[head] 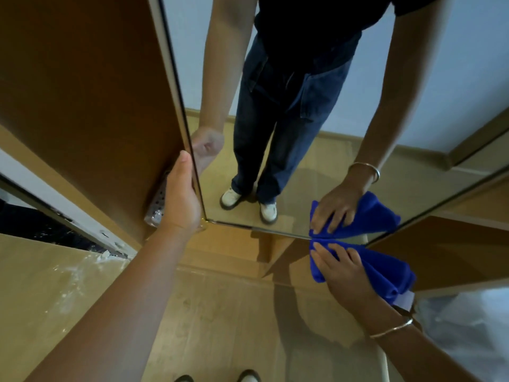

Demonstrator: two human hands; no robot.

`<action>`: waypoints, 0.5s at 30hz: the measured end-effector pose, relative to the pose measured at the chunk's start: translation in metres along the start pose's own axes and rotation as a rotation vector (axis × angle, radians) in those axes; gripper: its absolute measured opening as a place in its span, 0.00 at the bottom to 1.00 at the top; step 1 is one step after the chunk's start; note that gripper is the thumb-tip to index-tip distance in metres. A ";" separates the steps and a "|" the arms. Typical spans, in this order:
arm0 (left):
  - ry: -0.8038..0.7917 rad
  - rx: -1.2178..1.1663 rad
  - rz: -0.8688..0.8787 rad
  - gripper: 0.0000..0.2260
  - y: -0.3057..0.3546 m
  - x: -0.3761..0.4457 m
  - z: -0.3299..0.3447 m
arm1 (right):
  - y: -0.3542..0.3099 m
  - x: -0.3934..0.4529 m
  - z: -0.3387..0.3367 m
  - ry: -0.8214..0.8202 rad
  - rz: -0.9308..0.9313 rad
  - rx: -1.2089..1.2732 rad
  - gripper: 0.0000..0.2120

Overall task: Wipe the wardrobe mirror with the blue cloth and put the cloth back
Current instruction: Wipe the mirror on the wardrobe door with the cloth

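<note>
I see my left hand (180, 198) curled round the outer edge of the tall frameless wardrobe mirror (371, 111), fingers hidden behind it. My right hand (340, 268), fingers spread flat, presses the bright blue fluffy cloth (385, 271) against the mirror's bottom edge, just above open wooden floor (220, 312).

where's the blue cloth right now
In the head view, the blue cloth is at lower right, pressed by the right hand against the mirror's bottom edge; the left hand grips the door edge.
</note>
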State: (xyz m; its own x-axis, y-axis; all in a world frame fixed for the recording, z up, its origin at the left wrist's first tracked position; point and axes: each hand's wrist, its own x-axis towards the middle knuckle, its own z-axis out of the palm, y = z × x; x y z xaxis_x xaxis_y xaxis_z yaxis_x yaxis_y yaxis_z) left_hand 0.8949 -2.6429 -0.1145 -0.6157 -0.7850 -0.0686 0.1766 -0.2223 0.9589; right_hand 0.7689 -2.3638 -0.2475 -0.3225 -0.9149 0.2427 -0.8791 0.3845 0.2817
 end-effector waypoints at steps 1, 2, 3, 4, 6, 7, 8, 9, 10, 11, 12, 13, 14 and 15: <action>0.012 -0.009 0.010 0.14 0.000 0.001 0.001 | 0.008 -0.011 -0.001 -0.010 0.034 0.010 0.21; 0.027 -0.009 0.017 0.15 0.000 0.001 0.003 | 0.017 -0.020 -0.002 -0.028 0.070 0.018 0.21; 0.036 -0.013 0.021 0.16 0.000 0.000 0.005 | 0.025 -0.028 -0.003 -0.046 0.106 0.019 0.21; 0.055 -0.009 0.021 0.18 -0.001 0.000 0.006 | 0.031 -0.035 -0.005 -0.069 0.142 0.020 0.21; 0.091 -0.002 0.044 0.20 -0.005 0.001 0.008 | 0.040 -0.043 -0.009 -0.072 0.193 0.018 0.21; 0.088 0.003 0.058 0.20 -0.007 0.001 0.008 | 0.041 -0.046 -0.009 -0.075 0.209 0.011 0.22; 0.083 0.011 0.067 0.20 -0.008 0.000 0.008 | 0.041 -0.047 -0.010 -0.099 0.232 0.008 0.23; 0.085 0.020 0.068 0.20 -0.008 -0.002 0.008 | 0.040 -0.045 -0.012 -0.129 0.257 0.021 0.25; 0.098 0.027 0.055 0.21 -0.006 -0.003 0.008 | 0.037 -0.040 -0.017 -0.168 0.291 0.052 0.25; 0.107 0.031 0.038 0.21 -0.004 -0.004 0.008 | 0.034 -0.036 -0.022 -0.227 0.334 0.095 0.26; 0.100 0.042 0.017 0.20 0.000 -0.007 0.008 | 0.032 -0.032 -0.028 -0.289 0.396 0.156 0.28; 0.075 0.054 0.003 0.19 0.003 -0.008 0.009 | 0.032 -0.031 -0.035 -0.312 0.472 0.227 0.30; 0.050 0.050 -0.009 0.17 0.007 -0.010 0.011 | 0.033 -0.031 -0.045 -0.291 0.527 0.290 0.31; 0.045 0.049 -0.009 0.16 0.011 -0.012 0.012 | 0.036 -0.031 -0.059 -0.227 0.549 0.348 0.31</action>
State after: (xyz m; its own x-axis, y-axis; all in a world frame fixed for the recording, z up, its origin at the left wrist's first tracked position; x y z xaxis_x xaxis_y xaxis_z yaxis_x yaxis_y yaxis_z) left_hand 0.8956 -2.6289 -0.0997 -0.5817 -0.8085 -0.0890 0.1326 -0.2022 0.9703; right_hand 0.7676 -2.3148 -0.1904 -0.7853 -0.6167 0.0540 -0.6170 0.7726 -0.1496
